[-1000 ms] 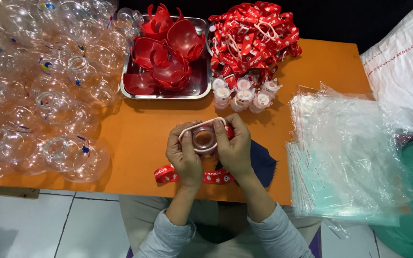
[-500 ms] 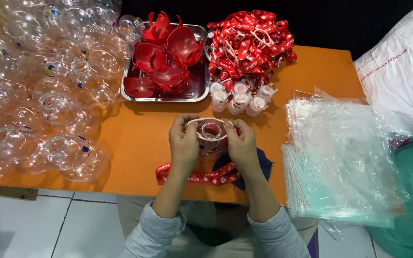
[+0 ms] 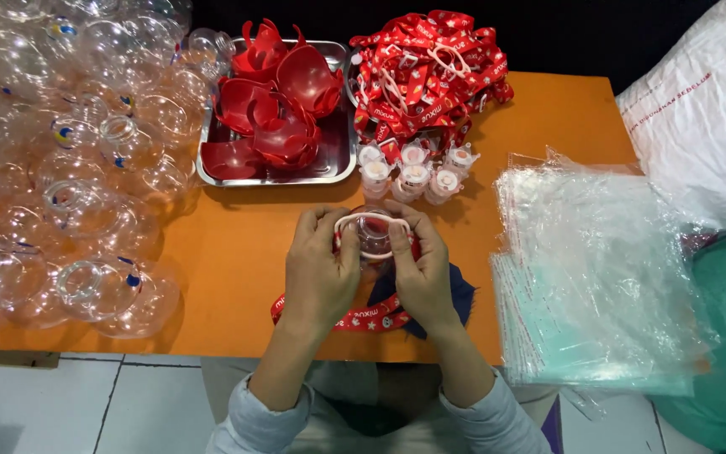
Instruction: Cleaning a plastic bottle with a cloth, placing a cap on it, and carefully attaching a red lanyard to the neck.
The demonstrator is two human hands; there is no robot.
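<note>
Both hands hold one small clear plastic cup (image 3: 373,235) above the orange table (image 3: 237,244). My left hand (image 3: 319,267) grips its left side and my right hand (image 3: 420,267) its right side. The fingers of both stretch a white ring (image 3: 369,218) of a red strap around the cup's rim. The red printed strap (image 3: 363,318) trails down under my hands onto the table, over a dark blue cloth (image 3: 462,294).
A metal tray (image 3: 339,166) of red plastic shells stands behind. Beside it lie a pile of red straps (image 3: 430,67) and several small capped cups (image 3: 413,172). Clear plastic globes (image 3: 69,168) crowd the left. A stack of clear bags (image 3: 590,269) and a white sack (image 3: 699,118) lie right.
The cup has turned in my hands, and the white ring is now stretched around its rim. My hands stayed over the same spot near the table's front.
</note>
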